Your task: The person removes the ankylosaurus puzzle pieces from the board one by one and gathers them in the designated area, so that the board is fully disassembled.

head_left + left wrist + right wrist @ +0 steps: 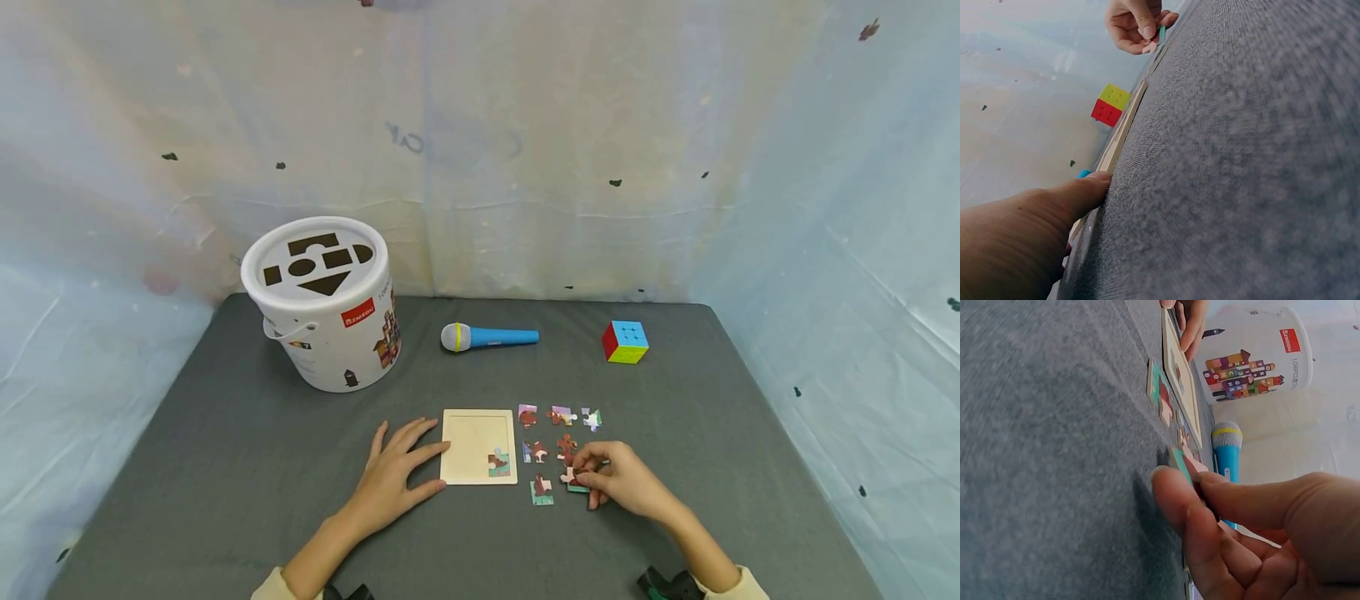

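Note:
A square wooden puzzle board point(467, 446) lies flat on the table, with one puzzle piece point(498, 463) in its lower right corner. My left hand point(386, 483) rests at the board's left side, fingers spread, with thumb and index fingertip right at its edge. To the right of the board, my right hand point(622, 481) pinches a puzzle piece point(1183, 465) with brown and green on it between thumb and fingers; the fingertips hide part of it. Several loose pieces lie near that hand, among them a green-edged piece point(542, 491) and a brown piece point(566, 447).
Behind the board lies a blue toy microphone point(502, 337). A puzzle cube point(626, 342) sits at the back right. On the back left stands a white bucket point(322, 333) with shaped holes in its lid. Pale sheeting point(510, 242) hangs around the grey table point(225, 492).

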Demonstrator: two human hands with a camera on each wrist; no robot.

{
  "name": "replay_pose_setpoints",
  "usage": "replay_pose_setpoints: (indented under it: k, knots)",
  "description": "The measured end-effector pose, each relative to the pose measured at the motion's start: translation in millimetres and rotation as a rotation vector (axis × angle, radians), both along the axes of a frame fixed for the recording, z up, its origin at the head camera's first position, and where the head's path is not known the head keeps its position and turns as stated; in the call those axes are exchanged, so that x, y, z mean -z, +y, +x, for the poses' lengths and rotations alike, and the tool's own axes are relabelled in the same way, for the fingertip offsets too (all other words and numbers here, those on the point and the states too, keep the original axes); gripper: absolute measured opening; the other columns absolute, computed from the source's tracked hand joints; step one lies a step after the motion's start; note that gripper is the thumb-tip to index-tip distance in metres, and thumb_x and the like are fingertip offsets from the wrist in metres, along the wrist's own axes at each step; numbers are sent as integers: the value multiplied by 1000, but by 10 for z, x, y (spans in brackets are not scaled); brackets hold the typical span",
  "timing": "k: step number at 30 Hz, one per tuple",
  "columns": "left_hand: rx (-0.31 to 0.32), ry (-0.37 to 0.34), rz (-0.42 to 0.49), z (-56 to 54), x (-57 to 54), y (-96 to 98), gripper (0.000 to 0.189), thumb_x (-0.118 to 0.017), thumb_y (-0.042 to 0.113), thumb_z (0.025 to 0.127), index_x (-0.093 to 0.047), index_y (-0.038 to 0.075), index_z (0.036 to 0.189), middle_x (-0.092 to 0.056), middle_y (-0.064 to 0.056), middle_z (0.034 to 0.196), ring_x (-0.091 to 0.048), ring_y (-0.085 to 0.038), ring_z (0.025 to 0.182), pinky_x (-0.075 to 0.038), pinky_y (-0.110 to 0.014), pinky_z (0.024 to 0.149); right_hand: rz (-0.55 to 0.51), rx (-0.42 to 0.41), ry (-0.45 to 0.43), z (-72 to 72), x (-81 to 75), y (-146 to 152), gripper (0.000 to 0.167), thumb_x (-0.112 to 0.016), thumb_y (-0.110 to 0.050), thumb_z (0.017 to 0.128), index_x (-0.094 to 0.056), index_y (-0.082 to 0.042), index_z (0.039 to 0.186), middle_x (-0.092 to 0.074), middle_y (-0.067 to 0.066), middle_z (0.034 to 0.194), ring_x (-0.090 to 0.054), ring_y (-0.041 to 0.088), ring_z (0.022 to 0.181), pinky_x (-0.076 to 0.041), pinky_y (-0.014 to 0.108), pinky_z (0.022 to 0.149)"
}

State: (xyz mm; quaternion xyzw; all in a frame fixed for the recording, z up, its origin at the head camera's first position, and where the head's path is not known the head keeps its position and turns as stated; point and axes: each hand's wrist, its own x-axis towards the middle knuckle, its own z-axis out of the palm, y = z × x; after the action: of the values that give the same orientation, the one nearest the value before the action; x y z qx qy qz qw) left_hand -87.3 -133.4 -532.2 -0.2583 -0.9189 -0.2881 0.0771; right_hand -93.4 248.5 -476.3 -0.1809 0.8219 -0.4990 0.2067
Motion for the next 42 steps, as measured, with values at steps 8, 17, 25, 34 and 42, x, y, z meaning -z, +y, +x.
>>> replay_pose_setpoints:
  k: [8,17,25,34,42]
  knots:
    - [-2,-12,3,5,-14,9,56,-79,44,83,-67,23,133,-47,-8,150,-37,-30,142,-8,-72,110,-33,-62,-39,15,37,38,9,-65,-1,95,-66,6,99,-63,19,74,-64,25,49,-54,37,46]
    - [3,-6,15,3,-13,10,56,-80,44,82,-67,23,132,-48,-8,150,-37,-29,142,-8,-71,111,-34,-90,-10,45,57,20,13,-70,-7,92,-64,4,95,-57,18,63,-49,16,36,-45,29,37]
    - [-3,-3,12,5,-9,10,56,-80,45,82,-68,23,132,-48,-7,150,-37,-29,142,-8,-71,111,14,-47,10,47,84,39,19,-74,-12,90,-59,-1,89,-55,13,58,-48,8,36,-44,27,37]
    - [2,2,14,11,-11,12,56,-81,43,82,-68,22,132,-48,-8,150,-37,-30,142,-7,-71,110,37,-47,16,61,48,19,21,-74,-12,90,-57,1,90,-55,11,58,-49,14,35,-44,28,37]
    - [2,11,17,8,-5,9,56,-81,43,82,-68,22,132,-48,-8,150,-38,-30,141,-8,-71,110,118,-42,64,54,56,20,25,-76,-15,89,-56,-1,90,-52,-1,56,-46,5,34,-44,28,40]
